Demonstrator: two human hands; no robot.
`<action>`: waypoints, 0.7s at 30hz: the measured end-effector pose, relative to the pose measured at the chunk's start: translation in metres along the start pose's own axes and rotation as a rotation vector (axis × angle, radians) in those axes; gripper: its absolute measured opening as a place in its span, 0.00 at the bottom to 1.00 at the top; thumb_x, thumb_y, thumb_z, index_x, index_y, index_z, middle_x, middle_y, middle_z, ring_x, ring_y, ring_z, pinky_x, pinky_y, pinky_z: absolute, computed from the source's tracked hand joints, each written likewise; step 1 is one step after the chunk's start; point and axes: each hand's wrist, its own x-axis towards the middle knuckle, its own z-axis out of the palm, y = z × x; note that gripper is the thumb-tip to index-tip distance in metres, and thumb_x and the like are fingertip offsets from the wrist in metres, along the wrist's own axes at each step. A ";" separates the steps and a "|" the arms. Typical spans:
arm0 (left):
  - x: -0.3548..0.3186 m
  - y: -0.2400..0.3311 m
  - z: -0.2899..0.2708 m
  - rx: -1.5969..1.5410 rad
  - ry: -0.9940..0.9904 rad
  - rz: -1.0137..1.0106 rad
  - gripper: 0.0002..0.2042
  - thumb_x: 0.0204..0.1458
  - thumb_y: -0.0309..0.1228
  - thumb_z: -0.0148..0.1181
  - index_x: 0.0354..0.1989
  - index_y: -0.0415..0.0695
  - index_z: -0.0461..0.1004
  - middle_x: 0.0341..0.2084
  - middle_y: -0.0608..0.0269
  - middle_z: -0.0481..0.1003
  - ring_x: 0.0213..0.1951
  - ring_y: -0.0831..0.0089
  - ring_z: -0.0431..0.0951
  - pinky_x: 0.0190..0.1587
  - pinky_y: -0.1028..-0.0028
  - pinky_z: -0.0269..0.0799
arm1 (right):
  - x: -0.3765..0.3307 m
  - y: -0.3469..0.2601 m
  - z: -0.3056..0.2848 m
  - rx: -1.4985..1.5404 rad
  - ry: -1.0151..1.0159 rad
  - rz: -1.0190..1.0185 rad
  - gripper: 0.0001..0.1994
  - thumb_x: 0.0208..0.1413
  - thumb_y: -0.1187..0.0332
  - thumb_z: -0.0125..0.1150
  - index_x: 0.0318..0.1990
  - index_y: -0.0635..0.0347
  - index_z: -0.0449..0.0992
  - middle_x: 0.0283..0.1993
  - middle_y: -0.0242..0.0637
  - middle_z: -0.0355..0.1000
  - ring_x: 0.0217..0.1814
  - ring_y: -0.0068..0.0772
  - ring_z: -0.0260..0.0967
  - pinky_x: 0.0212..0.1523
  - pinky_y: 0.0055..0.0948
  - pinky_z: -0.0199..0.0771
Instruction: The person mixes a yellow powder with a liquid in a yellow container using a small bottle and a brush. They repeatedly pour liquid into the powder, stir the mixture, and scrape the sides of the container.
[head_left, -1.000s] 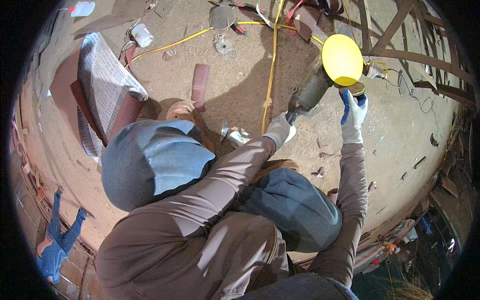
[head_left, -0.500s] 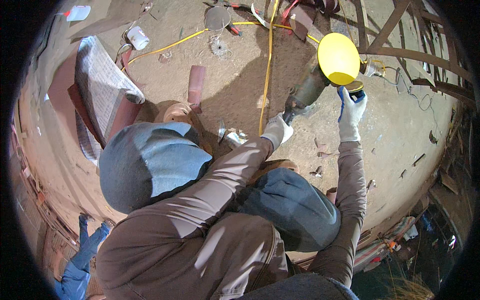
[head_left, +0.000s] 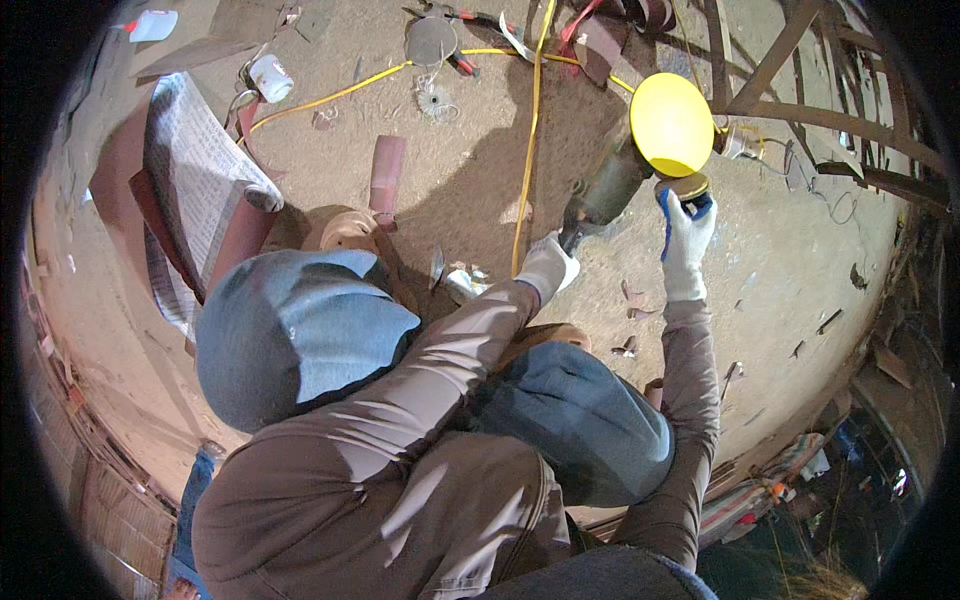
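Observation:
My left hand [head_left: 549, 268], in a white glove, is closed round the narrow rear end of a dark power tool [head_left: 608, 188], which looks like an angle grinder. At the tool's far end is a bright yellow round disc [head_left: 671, 122]. My right hand [head_left: 688, 232], gloved in white with blue on the fingers, pinches a small round piece [head_left: 684, 186] with a tan face. That piece is just below the yellow disc's lower edge; whether they touch I cannot tell.
A yellow cord [head_left: 529, 160] runs along the floor left of the tool. Rolled reddish-brown sheet [head_left: 250, 225] lies at left, near a white cup [head_left: 270, 78]. A grey disc [head_left: 431, 42] lies at the back. Metal bars [head_left: 835, 115] stand at the far right. Another person's leg [head_left: 190, 505] shows lower left.
My right hand has come slightly nearer to me and to the left, with the small round piece. My left hand still grips the tool. The other person's legs at lower left have shifted.

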 end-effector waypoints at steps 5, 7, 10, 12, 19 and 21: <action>-0.002 0.005 0.002 0.002 -0.085 -0.078 0.24 0.51 0.42 0.60 0.56 0.47 0.72 0.49 0.40 0.77 0.54 0.44 0.77 0.57 0.53 0.72 | -0.026 -0.008 -0.022 -0.380 -0.208 0.088 0.22 0.56 0.62 0.71 0.53 0.63 0.71 0.43 0.40 0.77 0.40 0.36 0.76 0.45 0.30 0.77; -0.008 0.012 -0.004 0.058 -0.096 -0.076 0.24 0.53 0.42 0.58 0.58 0.48 0.71 0.49 0.39 0.78 0.55 0.43 0.77 0.57 0.53 0.72 | -0.033 -0.037 -0.023 -0.890 -0.380 0.115 0.26 0.56 0.55 0.71 0.54 0.62 0.72 0.43 0.46 0.78 0.39 0.46 0.78 0.45 0.34 0.78; -0.012 0.021 -0.014 0.003 -0.089 -0.147 0.21 0.50 0.42 0.62 0.52 0.47 0.73 0.46 0.41 0.79 0.52 0.45 0.78 0.54 0.53 0.73 | -0.051 -0.103 0.014 -1.147 -0.767 0.097 0.30 0.54 0.47 0.68 0.56 0.61 0.72 0.48 0.53 0.77 0.45 0.56 0.77 0.48 0.43 0.77; -0.017 0.023 -0.012 -0.002 -0.072 -0.132 0.22 0.51 0.44 0.60 0.53 0.48 0.73 0.46 0.42 0.79 0.51 0.44 0.79 0.54 0.51 0.74 | -0.055 -0.109 0.044 -1.119 -0.751 -0.201 0.31 0.54 0.46 0.67 0.56 0.61 0.72 0.48 0.53 0.77 0.46 0.57 0.77 0.49 0.46 0.77; -0.020 0.021 -0.011 0.003 0.004 -0.067 0.21 0.50 0.43 0.59 0.49 0.44 0.75 0.38 0.41 0.81 0.45 0.43 0.81 0.49 0.49 0.76 | 0.058 -0.076 0.217 -1.106 -0.437 -0.450 0.38 0.58 0.54 0.60 0.68 0.71 0.55 0.60 0.79 0.60 0.57 0.77 0.67 0.58 0.60 0.71; -0.020 0.022 -0.012 0.066 -0.010 -0.018 0.21 0.51 0.44 0.59 0.49 0.43 0.75 0.38 0.41 0.81 0.45 0.42 0.81 0.49 0.49 0.76 | 0.102 -0.055 0.241 -1.206 -0.205 -0.317 0.38 0.58 0.63 0.55 0.73 0.66 0.48 0.70 0.83 0.42 0.63 0.83 0.61 0.62 0.60 0.68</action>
